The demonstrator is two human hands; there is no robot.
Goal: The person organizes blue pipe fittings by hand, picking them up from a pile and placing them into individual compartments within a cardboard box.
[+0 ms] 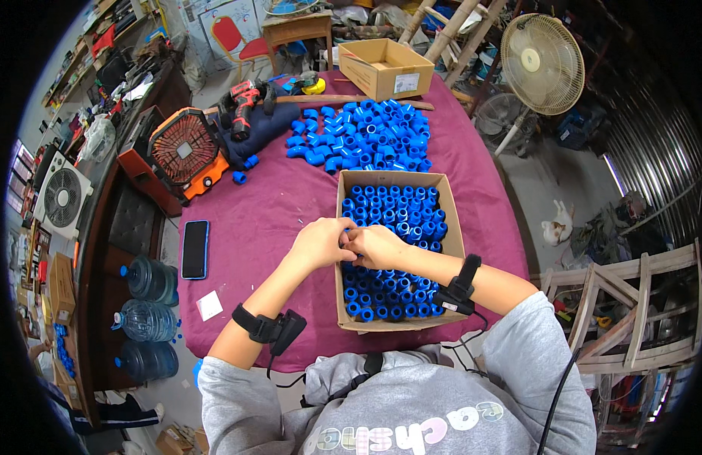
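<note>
My left hand [321, 243] and my right hand [379, 247] meet above the left side of an open cardboard box [455, 227]. Their fingertips are bent close together, and my own fingers hide whatever may be between them. Inside the box stand blue plastic pipe fittings [389, 216] in close rows, most with their round mouths facing up. Beyond the far wall of the box, a loose heap of blue elbow fittings [379, 133] lies on the purple tablecloth [260, 199].
An orange-framed fan [183, 149], a red-and-black cordless drill [245, 108] and a phone [195, 250] are on the table's left. Another cardboard box [385, 74] stands at the far edge. A pedestal fan [541, 62] and a wooden ladder [618, 307] are at right; a cat [557, 224] lies on the floor.
</note>
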